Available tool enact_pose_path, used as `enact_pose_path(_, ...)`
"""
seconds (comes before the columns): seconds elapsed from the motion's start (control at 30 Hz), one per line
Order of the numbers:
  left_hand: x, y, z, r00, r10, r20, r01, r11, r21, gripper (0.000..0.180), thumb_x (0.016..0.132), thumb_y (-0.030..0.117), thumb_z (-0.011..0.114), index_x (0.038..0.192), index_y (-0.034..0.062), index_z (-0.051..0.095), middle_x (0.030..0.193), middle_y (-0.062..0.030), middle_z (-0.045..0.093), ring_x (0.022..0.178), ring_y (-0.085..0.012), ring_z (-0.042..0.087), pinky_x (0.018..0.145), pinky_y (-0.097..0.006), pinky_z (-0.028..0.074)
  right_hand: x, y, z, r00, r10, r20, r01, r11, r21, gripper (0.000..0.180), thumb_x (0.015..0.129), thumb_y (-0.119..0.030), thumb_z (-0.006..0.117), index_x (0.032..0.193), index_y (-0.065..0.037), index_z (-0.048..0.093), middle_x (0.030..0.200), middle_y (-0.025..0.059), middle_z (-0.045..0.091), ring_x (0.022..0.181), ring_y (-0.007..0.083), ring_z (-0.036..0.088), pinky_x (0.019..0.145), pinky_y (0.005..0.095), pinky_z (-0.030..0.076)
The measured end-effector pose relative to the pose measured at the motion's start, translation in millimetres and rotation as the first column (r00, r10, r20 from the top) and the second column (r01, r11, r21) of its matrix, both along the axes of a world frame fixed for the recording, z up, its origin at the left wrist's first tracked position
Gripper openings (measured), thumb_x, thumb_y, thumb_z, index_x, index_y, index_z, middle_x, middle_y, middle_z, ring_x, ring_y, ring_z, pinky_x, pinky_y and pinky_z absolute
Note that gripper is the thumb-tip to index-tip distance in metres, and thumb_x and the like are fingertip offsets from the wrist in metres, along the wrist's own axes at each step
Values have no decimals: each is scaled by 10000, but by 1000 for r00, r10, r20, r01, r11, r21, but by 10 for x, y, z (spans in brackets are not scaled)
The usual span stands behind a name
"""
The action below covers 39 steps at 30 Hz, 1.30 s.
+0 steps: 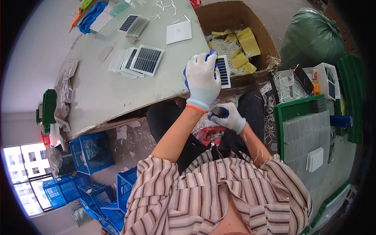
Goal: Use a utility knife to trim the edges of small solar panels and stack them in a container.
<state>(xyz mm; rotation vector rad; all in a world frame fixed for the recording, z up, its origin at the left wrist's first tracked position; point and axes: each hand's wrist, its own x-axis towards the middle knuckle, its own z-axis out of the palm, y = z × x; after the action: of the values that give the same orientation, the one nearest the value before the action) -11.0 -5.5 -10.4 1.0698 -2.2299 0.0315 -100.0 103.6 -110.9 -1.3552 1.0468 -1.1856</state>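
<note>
My left hand [203, 76], in a white glove with blue-coated fingers, is closed on a small solar panel [223, 72] by the front of the table, next to the cardboard box. The panel is dark with pale lines and a white border; the hand covers its left part. Lower and nearer to me, my right hand [231, 118], gloved alike, is curled above my lap. A dark shape shows at its fingers, and I cannot make out what it holds. Left of my left hand, a fanned row of solar panels [147, 60] lies on the table, with another stack [131, 24] behind.
A cardboard box [207, 18] with yellow scraps and white shreds stands right of the table [94, 100]. A white card [179, 32] lies on the tabletop. At right, a green crate [279, 129] holds tightly packed panels. Blue crates [92, 152] stand at lower left, a green sack [311, 37] at back right.
</note>
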Motion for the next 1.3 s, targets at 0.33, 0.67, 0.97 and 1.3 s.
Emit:
enact_pose_path(0.33, -3, 59, -8, 997, 39, 70, -40, 999, 11, 425, 728, 106, 611, 1150, 61, 594, 1046, -140, 562, 996, -342, 516, 855, -441, 423, 322, -765, -370, 707, -545, 451, 653, 748, -119, 367, 893, -63, 578, 1232, -31, 439, 1130, 94, 567, 1021, 167, 566, 912, 291, 456)
enact_pose_path(0.67, 141, 42, 160, 992, 43, 115, -50, 997, 57, 492, 696, 113, 679, 1172, 69, 567, 1112, -155, 543, 1042, -351, 507, 937, -438, 396, -167, -739, -354, 849, -420, 321, 446, 895, -9, 349, 838, -262, 672, 1060, 3, 622, 935, 63, 663, 815, 133, 626, 746, 279, 514)
enact_pose_path(0.97, 50, 66, -30, 998, -37, -46, 40, 998, 54, 374, 720, 17, 585, 1092, 59, 599, 1034, -141, 569, 1000, -337, 516, 870, -432, 416, -58, -218, -234, 893, -282, 351, 224, 955, 195, 74, 768, -53, 678, 802, 0, 638, 685, 36, 633, 580, 78, 583, 537, 228, 476)
enact_pose_path(1.3, 14, 129, 10, 997, 45, 57, -48, 997, 57, 445, 720, 112, 622, 1160, 58, 589, 1071, -138, 549, 1013, -344, 493, 877, -444, 401, 272, -514, -268, 704, -701, 117, 707, 675, -213, 287, 901, -72, 547, 1181, -27, 503, 1028, 68, 633, 887, 208, 639, 814, 315, 508)
